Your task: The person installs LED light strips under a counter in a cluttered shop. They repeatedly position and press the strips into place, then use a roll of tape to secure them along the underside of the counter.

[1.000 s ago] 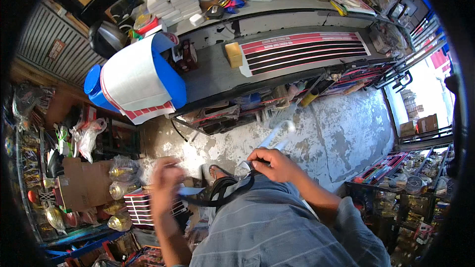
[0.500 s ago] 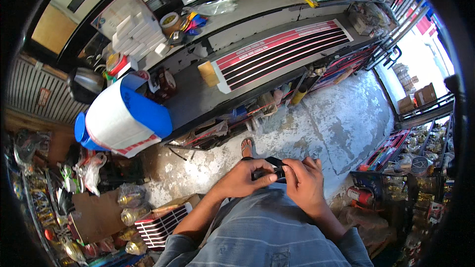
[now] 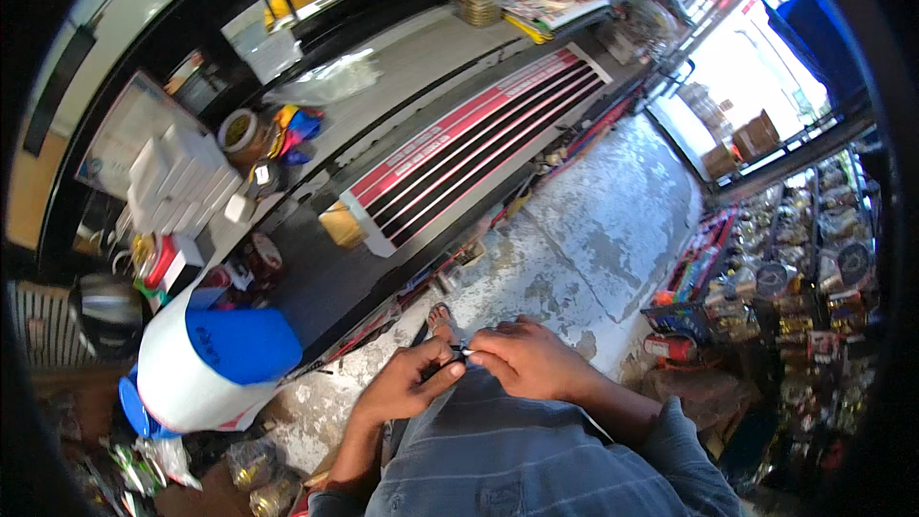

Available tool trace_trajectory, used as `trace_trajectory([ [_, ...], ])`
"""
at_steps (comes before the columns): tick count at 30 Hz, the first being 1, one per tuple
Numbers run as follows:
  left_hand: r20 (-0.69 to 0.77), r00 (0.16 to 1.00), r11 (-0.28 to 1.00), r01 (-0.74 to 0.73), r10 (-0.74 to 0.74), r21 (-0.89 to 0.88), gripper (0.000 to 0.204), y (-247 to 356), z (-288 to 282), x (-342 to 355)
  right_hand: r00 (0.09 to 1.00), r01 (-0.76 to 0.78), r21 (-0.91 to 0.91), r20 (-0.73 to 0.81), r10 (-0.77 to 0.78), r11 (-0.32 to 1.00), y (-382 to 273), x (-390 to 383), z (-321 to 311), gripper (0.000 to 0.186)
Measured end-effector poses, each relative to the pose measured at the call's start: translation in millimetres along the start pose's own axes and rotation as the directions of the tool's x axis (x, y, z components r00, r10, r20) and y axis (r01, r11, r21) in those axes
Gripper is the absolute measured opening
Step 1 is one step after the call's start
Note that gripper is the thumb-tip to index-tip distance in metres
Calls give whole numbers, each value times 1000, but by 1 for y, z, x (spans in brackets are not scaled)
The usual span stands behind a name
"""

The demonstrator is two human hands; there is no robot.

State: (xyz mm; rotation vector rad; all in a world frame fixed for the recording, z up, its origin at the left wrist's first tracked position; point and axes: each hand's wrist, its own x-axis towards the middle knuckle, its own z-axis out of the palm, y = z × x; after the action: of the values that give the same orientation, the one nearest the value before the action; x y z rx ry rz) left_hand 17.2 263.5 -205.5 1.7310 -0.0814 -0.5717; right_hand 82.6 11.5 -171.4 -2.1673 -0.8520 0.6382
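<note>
My left hand (image 3: 416, 383) and my right hand (image 3: 517, 359) are close together in front of my striped grey shirt, low in the head view. Both have curled fingers gripping a small dark strap (image 3: 458, 356); a small white bit shows at my right fingertips, too small to make out. Much of the strap is hidden behind my fingers. Just beyond them my foot in a sandal (image 3: 439, 316) is on the floor.
The workbench (image 3: 345, 158) holds a striped sticker sheet (image 3: 479, 139), a sponge-like yellow block (image 3: 341, 225) and white boxes (image 3: 182, 182). A blue container (image 3: 251, 330) draped with white sheeting stands left. Packed racks (image 3: 804, 278) line the right, near a bright doorway (image 3: 728, 67).
My hands, apart a second ago, have come together on the dark strap. The view has turned; the workbench now runs more diagonally and the doorway sits further left. My forward foot has shifted.
</note>
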Motion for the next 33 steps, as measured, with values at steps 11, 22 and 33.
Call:
trace_trajectory([
  [11,390,862,899,-408,322,158,18,51,-66,19,977,160,3,144,-159,987,-27,24,-19,16],
  [22,407,797,855,-514,447,69,12,67,-84,6,829,279,514,298,-474,811,-31,57,-22,29],
  [33,507,598,782,-518,620,-346,20,41,-93,-1,626,313,691,366,-689,651,-40,89,-9,36],
])
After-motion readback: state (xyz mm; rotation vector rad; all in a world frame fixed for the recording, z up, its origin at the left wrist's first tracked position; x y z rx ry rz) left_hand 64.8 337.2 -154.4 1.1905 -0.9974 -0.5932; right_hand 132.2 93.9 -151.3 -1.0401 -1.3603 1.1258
